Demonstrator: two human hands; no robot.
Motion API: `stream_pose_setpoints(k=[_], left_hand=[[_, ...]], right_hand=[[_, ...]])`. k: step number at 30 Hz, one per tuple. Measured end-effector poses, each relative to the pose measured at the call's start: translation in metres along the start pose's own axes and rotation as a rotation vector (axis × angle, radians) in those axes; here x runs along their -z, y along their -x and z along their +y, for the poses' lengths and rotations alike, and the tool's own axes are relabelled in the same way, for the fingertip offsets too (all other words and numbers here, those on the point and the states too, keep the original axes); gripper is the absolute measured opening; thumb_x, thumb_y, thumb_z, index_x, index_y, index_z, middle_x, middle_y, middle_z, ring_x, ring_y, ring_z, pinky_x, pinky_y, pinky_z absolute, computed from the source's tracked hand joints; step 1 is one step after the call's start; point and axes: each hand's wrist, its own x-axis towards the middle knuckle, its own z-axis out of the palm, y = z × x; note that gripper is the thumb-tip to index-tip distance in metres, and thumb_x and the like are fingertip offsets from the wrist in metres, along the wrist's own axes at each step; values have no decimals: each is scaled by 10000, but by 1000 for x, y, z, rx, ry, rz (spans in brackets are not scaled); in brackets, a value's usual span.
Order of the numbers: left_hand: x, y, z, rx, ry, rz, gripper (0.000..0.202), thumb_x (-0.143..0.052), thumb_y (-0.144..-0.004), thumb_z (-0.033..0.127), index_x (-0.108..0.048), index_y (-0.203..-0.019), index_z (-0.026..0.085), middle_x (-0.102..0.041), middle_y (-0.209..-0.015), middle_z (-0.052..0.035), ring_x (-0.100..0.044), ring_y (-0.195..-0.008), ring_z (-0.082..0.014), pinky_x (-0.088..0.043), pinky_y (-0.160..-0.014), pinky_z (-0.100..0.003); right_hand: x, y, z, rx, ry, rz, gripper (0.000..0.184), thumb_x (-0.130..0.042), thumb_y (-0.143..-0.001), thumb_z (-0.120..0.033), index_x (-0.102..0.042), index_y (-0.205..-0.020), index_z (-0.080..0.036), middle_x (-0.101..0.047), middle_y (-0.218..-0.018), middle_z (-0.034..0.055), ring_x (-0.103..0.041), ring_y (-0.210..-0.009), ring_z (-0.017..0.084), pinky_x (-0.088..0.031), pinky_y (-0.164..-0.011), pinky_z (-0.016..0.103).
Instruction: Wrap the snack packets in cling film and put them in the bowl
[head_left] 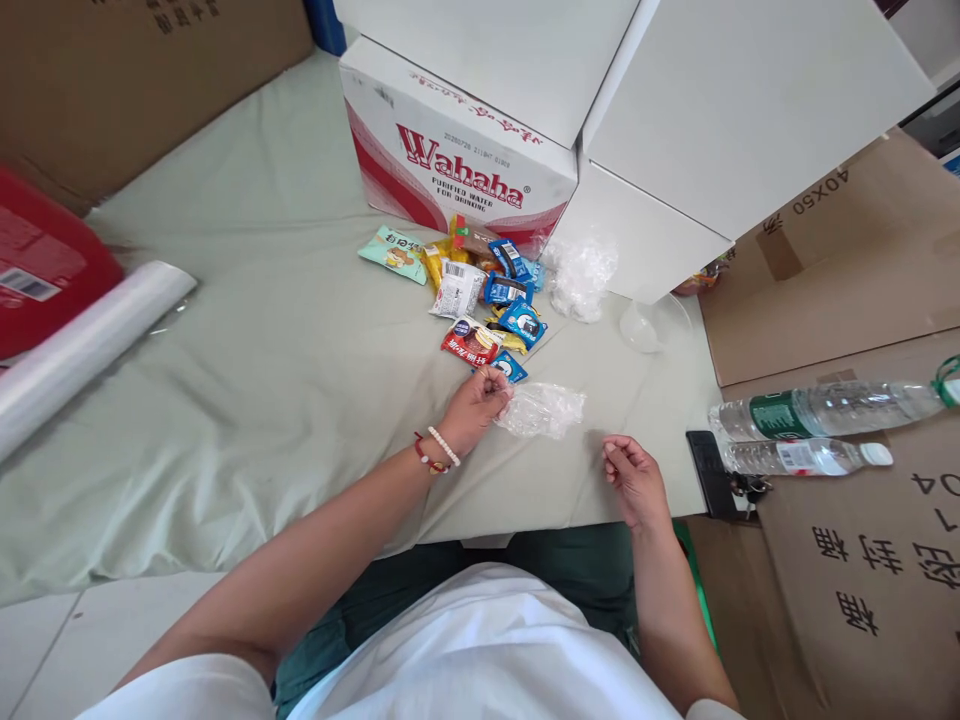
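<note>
With its fingers closed, my left hand [478, 402] pinches the left end of a clear plastic bag [546, 412], which lies crumpled over the cloth. Just past those fingers is a loose pile of wrapped snacks: a red packet [471, 342], several blue packets [523, 322], a white packet [457, 288] and a light green packet [394, 254]. My right hand [631, 475] hovers right of the bag, apart from it. Its fingers are curled with thumb and fingertip together, and nothing shows between them.
A Wahaha water carton [457, 150] stands behind the snacks. Crumpled clear plastic [581, 270] and a clear plastic bowl [652, 325] lie to the right. Farther right are two bottles [847, 410] and a black phone [711, 475]. A plastic film roll [97, 350] rests at left.
</note>
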Motion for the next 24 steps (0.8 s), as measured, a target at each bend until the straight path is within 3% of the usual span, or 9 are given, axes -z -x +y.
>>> stream_pose_setpoints(k=[4, 8, 12, 15, 20, 24], left_hand=[[0, 4, -1, -86, -154, 13, 395, -767, -789, 451, -443, -795, 224, -510, -736, 53, -449, -614, -93, -375, -591, -243], [-2, 10, -2, -188, -325, -60, 419, -736, -816, 424, -389, -695, 221, -464, -704, 45, -399, -653, -109, -347, -630, -258], [-4, 13, 1, -196, -354, -89, 478, -731, -815, 448, -345, -642, 225, -411, -649, 54, -377, -638, -110, -336, -628, -263], [-5, 12, 5, -166, -317, 28, 520, -746, -801, 475, -323, -628, 226, -364, -610, 69, -335, -602, -97, -327, -610, -253], [-3, 9, 7, -111, -205, 269, 510, -777, -768, 450, -334, -647, 230, -380, -599, 78, -330, -557, -83, -314, -566, -244], [-3, 20, 8, -107, -146, 289, 488, -830, -685, 364, -365, -662, 216, -487, -701, 50, -454, -672, -98, -395, -648, -232]], right_hand=[[-13, 1, -2, 137, 111, 20, 378, -783, -780, -564, -697, -923, -226, -578, -730, -16, -471, -599, 130, -391, -534, 269], [-55, -9, -6, 444, 380, -43, 428, -818, -774, -466, -699, -1132, -265, -640, -1120, 56, -532, -715, 148, -476, -662, 314], [-75, -27, -8, 558, 482, -118, 145, -710, -864, -382, -744, -934, -260, -655, -974, 43, -521, -680, 154, -478, -708, 338], [-62, -36, -6, 494, 353, -121, 158, -702, -872, -413, -744, -893, -262, -671, -921, 38, -559, -726, 172, -488, -685, 327], [-16, -39, 0, 284, 11, -49, 243, -822, -760, -443, -730, -869, -245, -669, -829, 3, -533, -658, 143, -474, -615, 293], [12, -40, 9, 194, -152, -33, 287, -883, -683, -425, -742, -831, -224, -693, -866, 14, -563, -716, 142, -488, -671, 294]])
